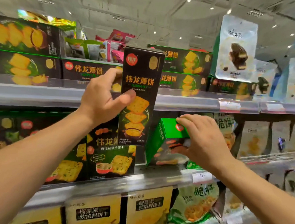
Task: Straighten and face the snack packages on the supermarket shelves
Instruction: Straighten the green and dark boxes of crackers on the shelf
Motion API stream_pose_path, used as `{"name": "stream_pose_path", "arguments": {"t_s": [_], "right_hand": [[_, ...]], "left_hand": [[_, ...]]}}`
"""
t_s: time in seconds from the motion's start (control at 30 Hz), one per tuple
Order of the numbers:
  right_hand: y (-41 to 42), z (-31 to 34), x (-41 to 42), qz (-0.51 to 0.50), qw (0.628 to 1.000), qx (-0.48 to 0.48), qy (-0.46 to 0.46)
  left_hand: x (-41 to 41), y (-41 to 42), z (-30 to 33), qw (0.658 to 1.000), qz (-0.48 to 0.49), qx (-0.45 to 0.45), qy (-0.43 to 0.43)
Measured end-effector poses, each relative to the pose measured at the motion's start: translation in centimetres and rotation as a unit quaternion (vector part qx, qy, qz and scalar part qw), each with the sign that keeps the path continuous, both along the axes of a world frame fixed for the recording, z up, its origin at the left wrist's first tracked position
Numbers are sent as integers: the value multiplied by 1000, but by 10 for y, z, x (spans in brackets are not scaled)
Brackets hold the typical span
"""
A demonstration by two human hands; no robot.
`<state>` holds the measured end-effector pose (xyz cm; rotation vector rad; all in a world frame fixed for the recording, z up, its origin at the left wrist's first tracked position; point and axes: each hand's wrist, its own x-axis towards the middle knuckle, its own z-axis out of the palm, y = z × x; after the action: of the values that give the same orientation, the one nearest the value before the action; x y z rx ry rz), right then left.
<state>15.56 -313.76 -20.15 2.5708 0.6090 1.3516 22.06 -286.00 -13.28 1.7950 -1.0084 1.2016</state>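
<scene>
My left hand [104, 96] grips a tall black cracker box [139, 87] with orange lettering, holding it upright in front of the upper shelf edge. My right hand [204, 141] is closed over a tilted box with a green top [166, 138] on the middle shelf, thumb below and fingers on its upper corner. That box leans to the right, its green side facing left. Matching black cracker boxes [89, 70] lie flat in stacks on the upper shelf behind the raised box.
Wider black cracker boxes [107, 154] stand on the middle shelf at left. White pouches [235, 48] hang at upper right. Yellow boxes [95, 211] and a green bag [193, 202] fill the lower shelf. Clear shelf rails [194, 103] with price tags run across.
</scene>
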Motion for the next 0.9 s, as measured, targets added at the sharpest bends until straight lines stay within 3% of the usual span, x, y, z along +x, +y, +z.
{"name": "stream_pose_path", "arguments": {"t_s": [0.3,0.53,0.9], "right_hand": [[13,11,59,10,996,-75,56],[11,29,90,21,979,-9,200],[27,30,105,-2,971,-12,238]], "left_hand": [[1,3,-3,1000,0,-22,14],[-2,1,-1,999,7,-24,24],[1,1,-2,999,6,-26,28]]}}
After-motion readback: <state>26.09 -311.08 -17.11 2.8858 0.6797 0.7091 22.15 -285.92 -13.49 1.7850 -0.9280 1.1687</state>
